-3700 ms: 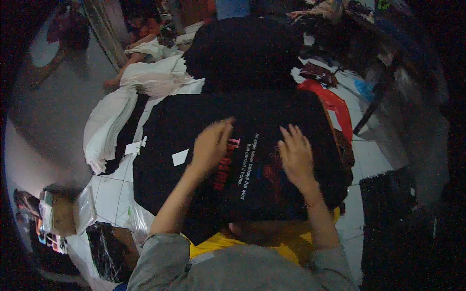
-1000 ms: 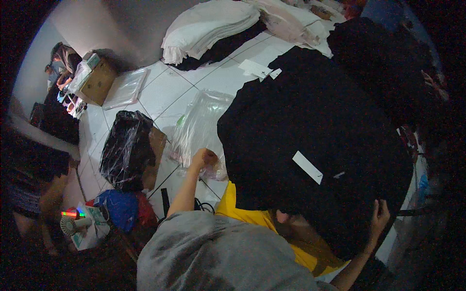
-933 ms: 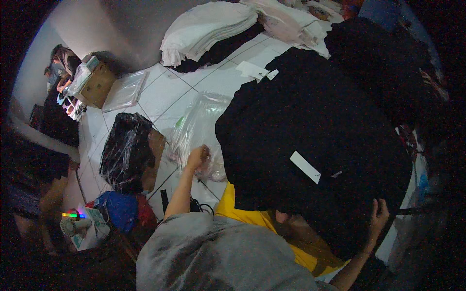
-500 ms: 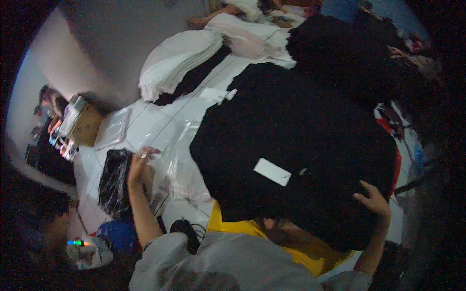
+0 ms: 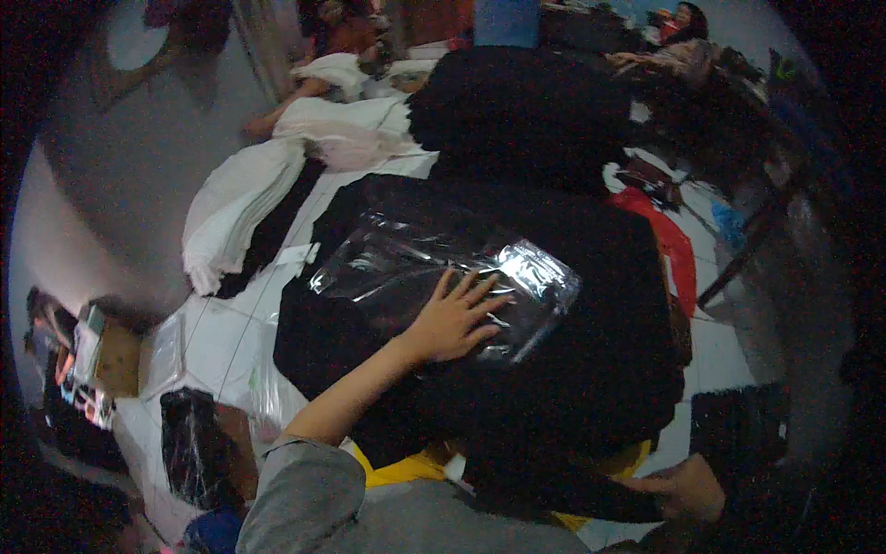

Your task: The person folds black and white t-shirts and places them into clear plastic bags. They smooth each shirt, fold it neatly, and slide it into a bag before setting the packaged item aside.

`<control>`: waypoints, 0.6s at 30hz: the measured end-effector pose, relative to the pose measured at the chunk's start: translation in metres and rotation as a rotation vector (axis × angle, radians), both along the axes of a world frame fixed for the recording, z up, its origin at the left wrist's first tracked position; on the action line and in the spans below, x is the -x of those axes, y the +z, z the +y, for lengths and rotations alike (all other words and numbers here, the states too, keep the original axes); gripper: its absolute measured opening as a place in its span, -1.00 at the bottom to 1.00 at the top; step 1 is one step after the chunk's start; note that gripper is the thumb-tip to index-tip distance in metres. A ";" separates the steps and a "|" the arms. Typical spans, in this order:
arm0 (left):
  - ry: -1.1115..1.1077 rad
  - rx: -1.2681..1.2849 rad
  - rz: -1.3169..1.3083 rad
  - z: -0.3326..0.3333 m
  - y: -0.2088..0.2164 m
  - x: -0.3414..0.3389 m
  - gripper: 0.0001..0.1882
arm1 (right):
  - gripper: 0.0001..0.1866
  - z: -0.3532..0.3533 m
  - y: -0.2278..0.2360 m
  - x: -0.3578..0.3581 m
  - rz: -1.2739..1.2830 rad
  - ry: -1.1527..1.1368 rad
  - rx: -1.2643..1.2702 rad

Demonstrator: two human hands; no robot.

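Note:
My left hand lies flat with fingers spread on a clear plastic bag. That bag rests on a wide stack of black cloth in front of me, and light glares off its right end. The white card seen earlier on the cloth cannot be made out separately now. Low at the right, my right hand is closed on an edge of black cloth near my lap; its fingertips are partly hidden. Yellow cloth shows beneath the black stack, close to my body.
White cloths lie piled at the far left, with another black pile behind the stack. A cardboard box and a black plastic-wrapped bundle are at left. Red cloth lies right. Another person sits far right.
My left hand has moved from the plastic bags at the left onto the black stack, where a clear bag now lies. My right hand has come down nearer my lap. The view has shifted.

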State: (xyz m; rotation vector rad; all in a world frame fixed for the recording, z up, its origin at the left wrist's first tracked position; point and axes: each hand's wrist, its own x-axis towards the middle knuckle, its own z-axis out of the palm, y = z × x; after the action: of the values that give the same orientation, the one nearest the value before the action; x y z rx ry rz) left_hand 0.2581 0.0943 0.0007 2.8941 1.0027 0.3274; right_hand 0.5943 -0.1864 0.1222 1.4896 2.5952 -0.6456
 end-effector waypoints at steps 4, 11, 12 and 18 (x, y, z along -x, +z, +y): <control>-0.274 -0.226 -0.067 0.007 0.000 -0.047 -0.50 | -0.29 -0.065 -0.018 -0.011 0.047 -0.298 0.132; -0.216 -0.043 0.105 0.004 -0.008 -0.064 -0.50 | -0.44 -0.093 -0.044 -0.019 0.645 -0.489 0.068; -0.227 -0.072 0.104 0.008 -0.007 -0.062 -0.51 | -0.44 -0.090 -0.053 -0.022 0.685 -0.473 0.048; -0.253 0.060 0.082 0.016 0.004 -0.027 -0.50 | -0.35 -0.038 -0.122 -0.038 0.952 -0.437 0.075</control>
State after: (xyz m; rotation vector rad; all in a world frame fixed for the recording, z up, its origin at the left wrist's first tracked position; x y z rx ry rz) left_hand 0.2846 0.1098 0.0044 2.9535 0.6311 0.1619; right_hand 0.6328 -0.2248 0.0000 2.1132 2.7139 -1.8680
